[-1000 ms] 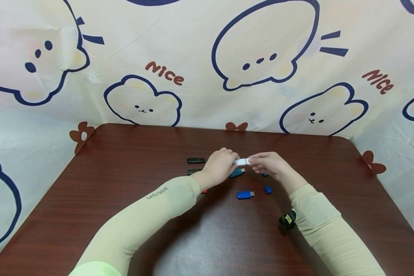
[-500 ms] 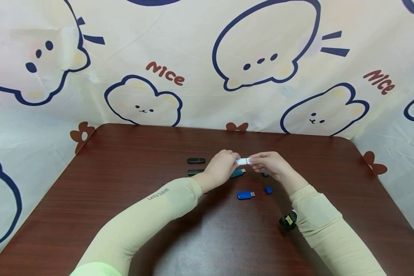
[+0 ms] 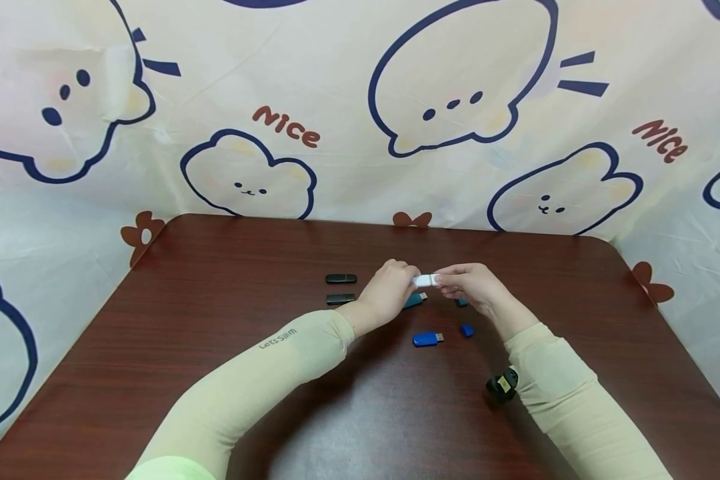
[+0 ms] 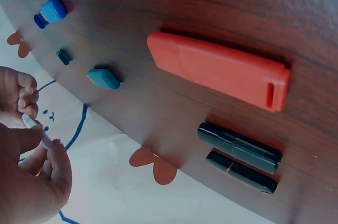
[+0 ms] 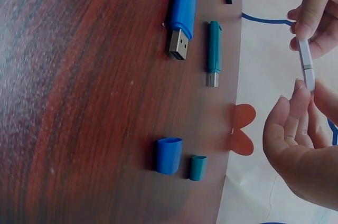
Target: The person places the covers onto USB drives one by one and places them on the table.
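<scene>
Head view: over a brown table (image 3: 228, 287), a person's left hand (image 3: 386, 291) and right hand (image 3: 473, 288) meet at a white USB stick (image 3: 425, 281), the left at its nine o'clock end, the right pinching its three o'clock end; the left fingertips are mostly hidden. From the stick, a blue USB stick (image 3: 425, 340) lies at six o'clock, a blue cap (image 3: 467, 331) at five, a teal cap (image 3: 461, 303) at four, a partly covered teal USB stick (image 3: 416, 301) at seven and two black USB sticks (image 3: 341, 279) near nine. Left wrist view: at two o'clock is a red USB stick (image 4: 219, 71), which the left arm (image 3: 276, 360) blocks in the head view; the hands, toward eight and nine, are cut off by the edge. Right wrist view: at three o'clock both thumbs and fingers close on the white stick, the right hand's spare fingers loosely bent; a seam suggests a cap joint. The step seems to be working that cap, though whether off or on I cannot tell; the next move probably calls for steady force straight along the stick
</scene>
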The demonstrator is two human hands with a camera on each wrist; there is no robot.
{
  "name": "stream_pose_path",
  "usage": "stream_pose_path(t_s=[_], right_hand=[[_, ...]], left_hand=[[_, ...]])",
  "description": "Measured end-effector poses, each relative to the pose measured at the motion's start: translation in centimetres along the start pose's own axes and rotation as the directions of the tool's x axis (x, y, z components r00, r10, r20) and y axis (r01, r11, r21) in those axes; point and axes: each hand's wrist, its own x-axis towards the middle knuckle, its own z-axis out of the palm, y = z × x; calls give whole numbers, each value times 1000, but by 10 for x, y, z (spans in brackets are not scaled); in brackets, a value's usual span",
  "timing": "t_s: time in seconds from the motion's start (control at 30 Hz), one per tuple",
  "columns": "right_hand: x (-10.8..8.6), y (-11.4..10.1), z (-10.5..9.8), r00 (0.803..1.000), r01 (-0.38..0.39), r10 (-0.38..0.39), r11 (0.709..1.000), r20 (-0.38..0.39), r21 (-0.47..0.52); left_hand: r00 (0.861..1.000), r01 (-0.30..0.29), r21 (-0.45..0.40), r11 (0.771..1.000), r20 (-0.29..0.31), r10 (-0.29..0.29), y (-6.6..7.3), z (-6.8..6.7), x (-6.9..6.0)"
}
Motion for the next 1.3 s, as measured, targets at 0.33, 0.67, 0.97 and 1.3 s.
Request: stream_pose_path(t_s=[0.33,0.67,0.97,1.3], right_hand=[[-2,-5,2,999,6,-9,997,-52,-76],[0,-3,4,998,36,-42,991,-44,-132],[-4,-4,12,959,235,-284,783,5,-576],[-9,-8,22,893,302,-446,508,53,-807]], left_hand=[[1000,-1,47,999,-21,2,3,1,-1],[1000,10,44,999,-3,-10,-1,2,1],[999,31,58,998,27,-32,-3,4,3],[1000,-16,85,996,-2,16,-4,3,0]])
